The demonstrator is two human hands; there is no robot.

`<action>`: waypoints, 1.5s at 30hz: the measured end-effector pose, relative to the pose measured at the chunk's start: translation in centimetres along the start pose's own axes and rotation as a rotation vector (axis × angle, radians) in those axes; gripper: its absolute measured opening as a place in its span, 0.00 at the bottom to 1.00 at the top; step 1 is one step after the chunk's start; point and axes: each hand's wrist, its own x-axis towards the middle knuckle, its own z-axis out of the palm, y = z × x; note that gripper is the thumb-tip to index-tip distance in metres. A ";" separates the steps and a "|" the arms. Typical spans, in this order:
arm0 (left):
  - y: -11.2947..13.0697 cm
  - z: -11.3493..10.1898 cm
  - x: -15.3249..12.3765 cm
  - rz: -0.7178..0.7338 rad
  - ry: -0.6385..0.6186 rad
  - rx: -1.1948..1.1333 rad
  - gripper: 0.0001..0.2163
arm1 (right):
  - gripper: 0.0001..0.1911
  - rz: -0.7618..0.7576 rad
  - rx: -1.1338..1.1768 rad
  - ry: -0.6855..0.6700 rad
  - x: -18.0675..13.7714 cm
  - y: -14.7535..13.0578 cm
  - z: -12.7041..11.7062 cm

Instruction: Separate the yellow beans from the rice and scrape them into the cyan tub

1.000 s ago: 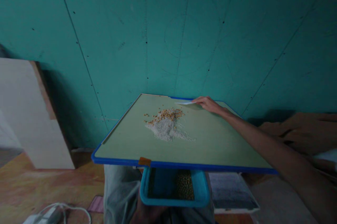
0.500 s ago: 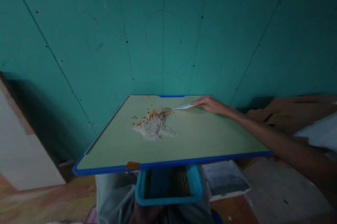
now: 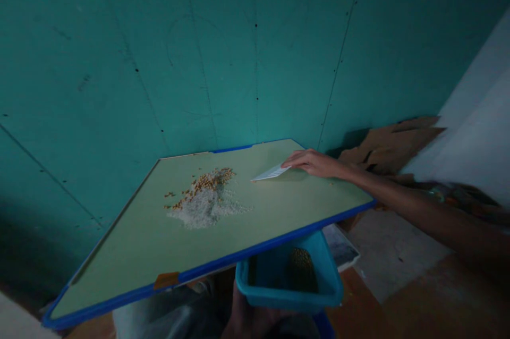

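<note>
A pale green board with a blue rim (image 3: 255, 249) lies in front of me, tilted in the view. On it sits a heap of white rice (image 3: 203, 209) with yellow beans (image 3: 207, 180) along its far edge. My right hand (image 3: 314, 162) reaches in from the right, fingers pressed on a white card (image 3: 271, 173) whose tip points at the heap, a short gap away. Below the board's near edge is a blue tub (image 3: 290, 296) with beans in it. My left hand (image 3: 247, 323) holds the tub from underneath, its fingers mostly hidden.
A teal panelled wall (image 3: 239, 62) rises right behind the board. Brown cardboard sheets (image 3: 390, 140) lean at the right beside a white surface (image 3: 478, 137). A flat grey-white sheet (image 3: 342, 246) lies on the floor beyond the tub. My grey-trousered leg (image 3: 167, 318) is under the board.
My view has swung and tilted, so the board now slants. The card's tip, which touched the heap half a second ago, now sits a little to its right.
</note>
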 end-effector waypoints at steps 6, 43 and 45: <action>-1.2 2.7 4.5 -0.032 -0.107 -0.066 0.25 | 0.19 0.006 -0.017 -0.005 -2.8 -0.9 -1.0; -3.7 2.8 7.6 -0.181 0.005 -0.140 0.29 | 0.20 0.586 -0.654 0.209 -9.5 -7.8 -5.8; -3.6 2.4 7.5 -0.173 0.027 -0.142 0.28 | 0.20 0.713 -0.733 0.189 -10.5 -8.9 -6.0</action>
